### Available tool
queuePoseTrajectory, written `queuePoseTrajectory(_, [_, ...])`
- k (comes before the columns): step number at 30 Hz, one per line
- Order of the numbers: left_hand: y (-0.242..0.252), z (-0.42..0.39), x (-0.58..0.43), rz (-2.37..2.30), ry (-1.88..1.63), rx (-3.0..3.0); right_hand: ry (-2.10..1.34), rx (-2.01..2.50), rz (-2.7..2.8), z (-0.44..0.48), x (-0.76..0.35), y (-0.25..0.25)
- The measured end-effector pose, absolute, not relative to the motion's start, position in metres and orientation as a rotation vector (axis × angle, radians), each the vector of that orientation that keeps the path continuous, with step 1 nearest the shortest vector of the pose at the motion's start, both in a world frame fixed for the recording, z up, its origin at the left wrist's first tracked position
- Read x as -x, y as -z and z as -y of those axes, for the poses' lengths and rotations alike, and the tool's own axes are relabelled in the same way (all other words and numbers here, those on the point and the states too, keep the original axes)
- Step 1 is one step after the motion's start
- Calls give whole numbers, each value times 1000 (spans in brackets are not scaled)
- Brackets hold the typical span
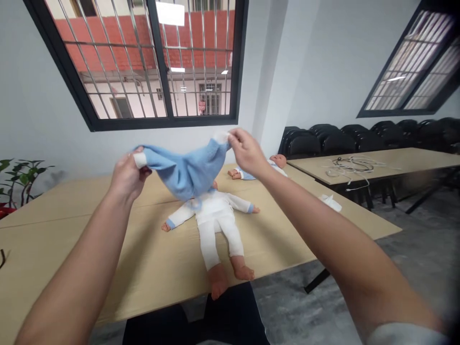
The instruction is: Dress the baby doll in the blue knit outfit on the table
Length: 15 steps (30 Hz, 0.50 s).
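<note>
A light blue baby garment point(187, 172) with white cuffs hangs in a sagging curve between my two hands. My left hand point(130, 173) is closed on one white cuff, and my right hand point(247, 151) pinches the opposite cuff. Whether it is a top or trousers I cannot tell. Below it a baby doll point(217, 218) lies on its back, arms spread, in white clothes with blue cuffs. Its bare feet point towards me, over the near table edge. The garment hides most of its head.
The doll lies on a wooden table point(154, 258). Another doll point(278, 162) lies farther back, with a crumpled white tissue point(331, 203) to the right. Cables point(350, 165) lie on a second table, before black chairs point(332, 139). A plant point(25, 177) stands at the left.
</note>
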<state>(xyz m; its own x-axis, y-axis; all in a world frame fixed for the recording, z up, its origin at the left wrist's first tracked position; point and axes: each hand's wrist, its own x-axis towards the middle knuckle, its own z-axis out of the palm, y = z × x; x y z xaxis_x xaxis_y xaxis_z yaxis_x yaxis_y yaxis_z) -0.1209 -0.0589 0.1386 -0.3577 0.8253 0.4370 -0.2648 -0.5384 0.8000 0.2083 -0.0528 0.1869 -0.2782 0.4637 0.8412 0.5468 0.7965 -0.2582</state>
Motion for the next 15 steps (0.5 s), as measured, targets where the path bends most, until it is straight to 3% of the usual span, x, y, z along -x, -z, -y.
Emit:
queuePoseTrajectory(3, [-146, 69, 108, -812, -1992, -1335, 280, 677, 1916, 90, -233, -193])
queuePoseTrajectory(6, [-114, 101, 105, -1082, -1792, -1608, 368, 665, 2117, 133, -256, -152])
queuePoseTrajectory(9, [-65, 142, 103, -1273, -1152, -1908, 225, 667, 2461, 171, -275, -85])
queuePoseTrajectory(12, [-25, 174, 100, -1086, -538, -2014, 83, 740, 2718, 196, -287, -31])
queuePoseTrajectory(15, [-3, 173, 94, -912, -232, -1924, -41, 777, 2776, 194, -287, -13])
